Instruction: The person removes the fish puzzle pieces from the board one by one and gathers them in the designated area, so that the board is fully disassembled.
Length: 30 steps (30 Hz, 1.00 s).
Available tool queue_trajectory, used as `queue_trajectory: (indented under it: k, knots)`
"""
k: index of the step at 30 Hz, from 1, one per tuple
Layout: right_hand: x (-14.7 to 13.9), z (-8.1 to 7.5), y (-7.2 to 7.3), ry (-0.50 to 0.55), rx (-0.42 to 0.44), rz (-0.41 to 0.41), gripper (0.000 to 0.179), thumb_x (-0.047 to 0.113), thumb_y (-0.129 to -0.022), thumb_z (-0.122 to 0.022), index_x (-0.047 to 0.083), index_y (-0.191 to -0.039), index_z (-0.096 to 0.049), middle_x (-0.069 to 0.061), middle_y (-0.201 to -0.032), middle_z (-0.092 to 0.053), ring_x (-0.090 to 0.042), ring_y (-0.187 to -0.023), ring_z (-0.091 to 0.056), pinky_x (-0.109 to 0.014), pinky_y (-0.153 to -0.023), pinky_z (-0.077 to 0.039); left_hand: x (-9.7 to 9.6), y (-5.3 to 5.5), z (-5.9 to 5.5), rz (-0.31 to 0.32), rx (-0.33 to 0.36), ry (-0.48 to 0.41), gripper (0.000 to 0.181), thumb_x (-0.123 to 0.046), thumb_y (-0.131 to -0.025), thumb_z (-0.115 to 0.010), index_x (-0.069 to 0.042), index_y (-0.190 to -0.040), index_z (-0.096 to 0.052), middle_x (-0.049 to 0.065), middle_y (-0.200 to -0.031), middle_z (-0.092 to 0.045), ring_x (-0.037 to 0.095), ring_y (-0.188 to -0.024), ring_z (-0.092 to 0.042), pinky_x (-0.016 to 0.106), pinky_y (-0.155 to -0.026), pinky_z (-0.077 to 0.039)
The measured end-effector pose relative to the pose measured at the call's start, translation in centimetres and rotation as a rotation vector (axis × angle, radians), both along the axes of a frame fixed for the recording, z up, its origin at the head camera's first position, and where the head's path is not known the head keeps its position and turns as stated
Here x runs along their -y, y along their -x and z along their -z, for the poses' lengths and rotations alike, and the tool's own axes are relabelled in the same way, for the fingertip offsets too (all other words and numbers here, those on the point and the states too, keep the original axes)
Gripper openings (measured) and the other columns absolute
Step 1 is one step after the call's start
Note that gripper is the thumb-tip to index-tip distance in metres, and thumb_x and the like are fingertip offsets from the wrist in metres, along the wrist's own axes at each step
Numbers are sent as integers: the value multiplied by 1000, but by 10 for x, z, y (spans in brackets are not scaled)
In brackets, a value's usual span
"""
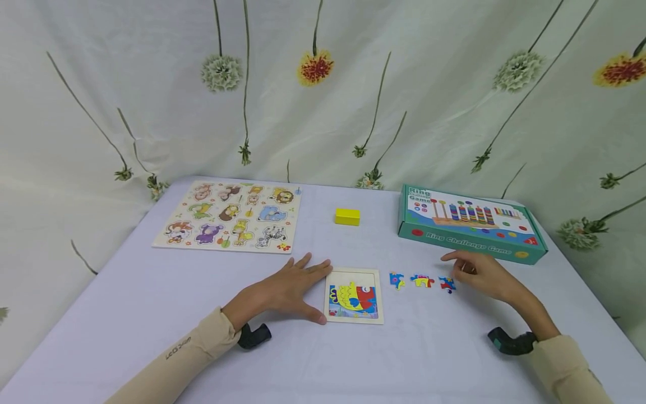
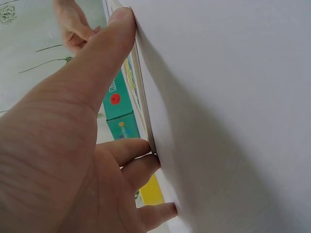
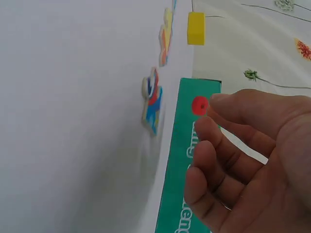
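A small square jigsaw tray (image 1: 381, 300) lies flat on the table, with part of a yellow and red fish puzzle (image 1: 349, 298) in it. My left hand (image 1: 295, 289) is spread at the tray's left side, its thumb at the near corner and a fingertip at the far one. To the right of the tray lie three loose jigsaw pieces in a row: a blue-yellow one (image 1: 396, 280), a yellow-red one (image 1: 421, 281) and a red-blue one (image 1: 446, 284). Just right of the last piece hovers my right hand (image 1: 481, 275), fingers loosely bent and holding nothing (image 3: 154, 104).
An animal peg puzzle board (image 1: 229, 216) lies at the back left. Behind the tray sits a yellow block (image 1: 347, 217). The green ring game box (image 1: 471, 224) stands at the back right, close beyond my right hand. A flowered cloth (image 1: 323, 112) hangs behind the table.
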State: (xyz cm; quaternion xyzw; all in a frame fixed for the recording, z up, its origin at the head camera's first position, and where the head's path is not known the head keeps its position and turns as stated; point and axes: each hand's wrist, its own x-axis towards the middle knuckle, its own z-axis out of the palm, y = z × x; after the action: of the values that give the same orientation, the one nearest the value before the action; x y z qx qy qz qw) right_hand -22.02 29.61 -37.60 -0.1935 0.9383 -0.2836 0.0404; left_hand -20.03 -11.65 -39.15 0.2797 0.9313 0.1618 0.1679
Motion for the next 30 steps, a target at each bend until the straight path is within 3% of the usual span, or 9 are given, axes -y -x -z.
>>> queue_trajectory:
  k: [7,13,26,30]
  knots:
    - [36,-3,5,38,-47,-85,29,6,-89,-65,5,-118,-65,-1,-89,-61,-17,-81,-55,-24,-66,-50,0,0,0,1,1,-2,103,-59,-70,-76,-21,-152,-28,-7,-159,-22,28,-148,-2,54,-117,-3]
    - [77,-1,8,32,-47,-193,36,11,-88,-68,8,-123,-62,-6,-114,-65,-23,-101,-58,-39,-84,-53,-1,-1,0,3,0,-2,103,-59,-70,-76,-20,-152,-28,-7,-159,-21,28,-148,-3,54,-117,-3]
    - [141,2,6,48,106,-375,34,16,-90,-65,13,-123,-64,0,-121,-63,-23,-116,-53,-47,-96,-47,-1,0,0,4,0,8,104,-61,-70,-75,-21,-153,-27,-8,-159,-21,29,-148,-3,54,-117,-2]
    - [154,4,7,36,138,-426,33,16,-90,-65,13,-123,-65,1,-118,-63,-20,-114,-52,-43,-96,-45,0,1,0,13,-1,14,104,-62,-70,-74,-21,-153,-27,-8,-159,-20,29,-148,-3,55,-117,-4]
